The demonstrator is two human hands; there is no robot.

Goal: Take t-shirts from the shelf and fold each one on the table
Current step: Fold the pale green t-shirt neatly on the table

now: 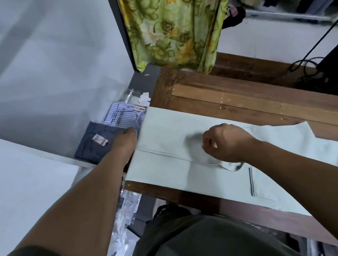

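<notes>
Wooden table (234, 99) carries pale green t-shirt (164, 128); left hand (126, 145) grips its left edge, fingers hidden; right hand (226, 142) pinches a fold mid-shirt.

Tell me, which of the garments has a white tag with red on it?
The dark grey folded garment beside the table's left end. The striped shirt behind it and the pale green t-shirt lack such a tag.

Wooden table (234, 101) bore 1 pale green t-shirt (164, 132), spread flat along its near edge; floral cloth (173, 22) hung touching its far end.
</notes>
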